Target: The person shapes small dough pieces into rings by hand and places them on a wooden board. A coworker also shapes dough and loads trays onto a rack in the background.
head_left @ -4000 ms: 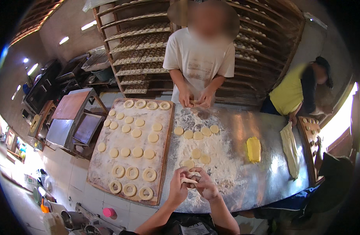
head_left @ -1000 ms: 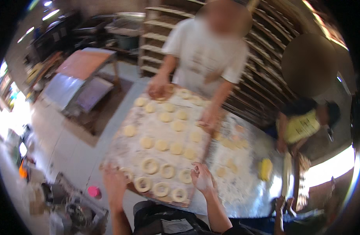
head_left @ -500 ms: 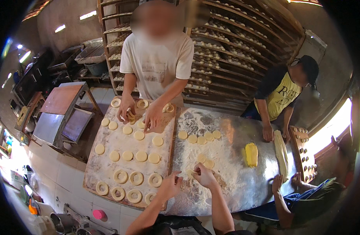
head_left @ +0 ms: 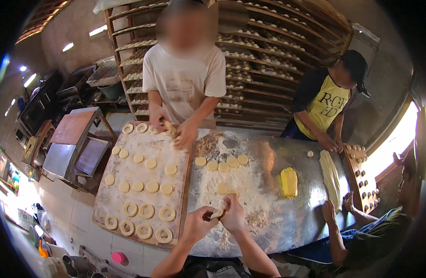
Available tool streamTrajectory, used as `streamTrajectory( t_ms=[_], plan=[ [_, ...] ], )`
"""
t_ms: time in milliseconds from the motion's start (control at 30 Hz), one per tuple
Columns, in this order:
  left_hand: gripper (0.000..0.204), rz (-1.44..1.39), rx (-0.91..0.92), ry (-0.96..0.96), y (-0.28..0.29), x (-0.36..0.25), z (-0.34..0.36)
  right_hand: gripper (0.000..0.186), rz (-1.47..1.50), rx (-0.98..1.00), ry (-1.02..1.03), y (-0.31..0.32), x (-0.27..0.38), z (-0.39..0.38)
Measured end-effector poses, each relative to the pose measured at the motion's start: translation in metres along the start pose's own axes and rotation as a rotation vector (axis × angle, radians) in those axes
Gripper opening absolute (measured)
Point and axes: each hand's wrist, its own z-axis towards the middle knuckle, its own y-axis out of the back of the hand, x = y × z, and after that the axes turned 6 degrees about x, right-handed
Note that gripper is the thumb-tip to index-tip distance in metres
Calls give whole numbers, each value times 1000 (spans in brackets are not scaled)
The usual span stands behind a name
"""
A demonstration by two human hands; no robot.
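Just above the floured metal table, my left hand [head_left: 200, 224] and my right hand [head_left: 233, 216] come together on a small piece of dough [head_left: 217, 213]. Fingers of both hands are closed on it, and they partly cover it. Right beyond my fingertips lie two flat dough rounds [head_left: 222, 187], close together on the flour. Farther off, a row of several dough rounds [head_left: 212, 166] stretches across the table. To my left, a floured wooden board [head_left: 143, 197] carries dough rings [head_left: 147, 211] in the near rows and plain rounds [head_left: 152, 186] in the middle.
Across the board, a co-worker's hands [head_left: 173, 132] handle dough rings. A yellow block [head_left: 289, 182] sits on the metal table [head_left: 268, 222] to my right. Beyond it, other people's hands are near a long dough strip [head_left: 331, 178]. Racks of dough pieces [head_left: 259, 60] stand behind.
My left hand has closed in and joined my right hand on the dough piece. The co-worker opposite has moved their hands toward the far rings. The whole view has shifted slightly.
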Motion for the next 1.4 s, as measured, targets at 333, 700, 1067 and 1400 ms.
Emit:
streamTrajectory(
  t_ms=[333,700,1067,1400],
  plan=[
    [59,-112,-203,-330,-20,2,-5,46,201,542,-45,16,6,-19],
    [17,-242,-267,90,-3,26,-14,47,25,298,-160,-57,13,-31],
    [17,234,-536,-291,77,38,-53,81,-627,715,256,-140,-25,-4],
    [12,153,-806,-293,189,81,-92,53,-236,721,18,-251,-101,12]
  ],
)
